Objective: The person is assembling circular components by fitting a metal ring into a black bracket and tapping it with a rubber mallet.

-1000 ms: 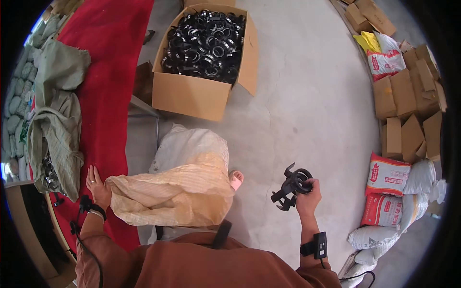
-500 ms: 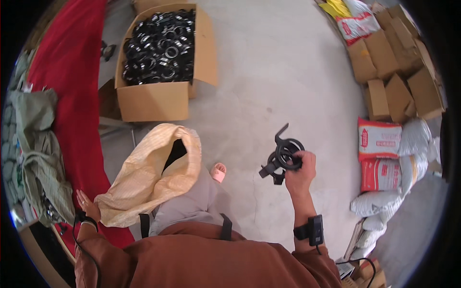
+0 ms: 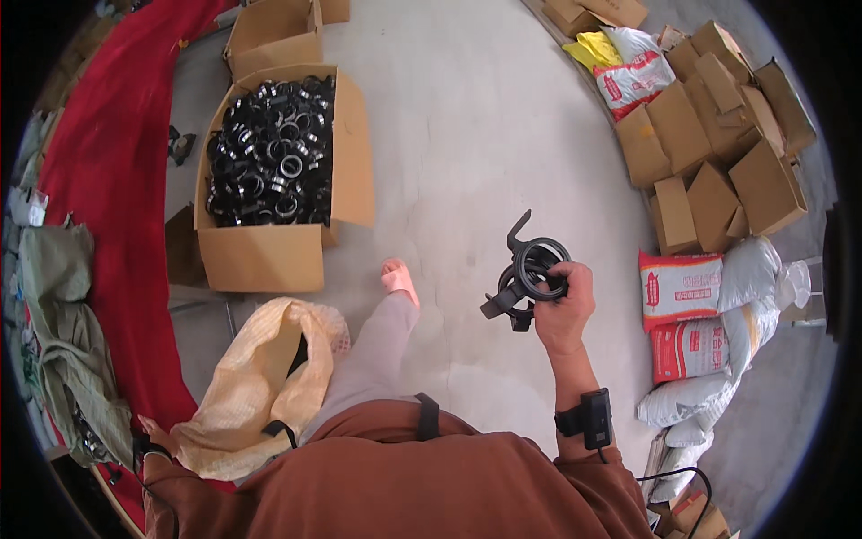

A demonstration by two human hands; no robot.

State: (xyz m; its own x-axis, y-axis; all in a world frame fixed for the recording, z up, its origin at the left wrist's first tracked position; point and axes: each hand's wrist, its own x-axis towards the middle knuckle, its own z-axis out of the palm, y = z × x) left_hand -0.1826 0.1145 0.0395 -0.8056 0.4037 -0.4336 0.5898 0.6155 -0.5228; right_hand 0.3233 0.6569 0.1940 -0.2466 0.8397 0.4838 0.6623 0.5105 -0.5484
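In my right hand (image 3: 566,310) are a few black ring-shaped clamps (image 3: 530,274) with protruding tabs, hooked together in a bunch. The fingers close round the rings, which hang over the grey floor. My left hand (image 3: 157,436) is low at the left, over the red cloth and beside the woven sack; its fingers look stretched out, though small and dim. A yellowish woven sack (image 3: 242,395) stands open-mouthed against my leg, dark inside. Ahead of it, a cardboard box (image 3: 260,256) holds a heap of similar black rings (image 3: 269,157).
Long red cloth (image 3: 117,225) runs along the left, with a grey-green sack (image 3: 58,287) on it. Another cardboard box (image 3: 274,36) sits behind the full one. Cartons (image 3: 709,135) and red-and-white bags (image 3: 680,287) line the right. My sandalled foot (image 3: 398,278) is on the floor.
My leg has stepped forward, and the foot shows farther ahead. The box of rings and the right-hand stacks sit lower in view. My right hand still grips the ring clamps.
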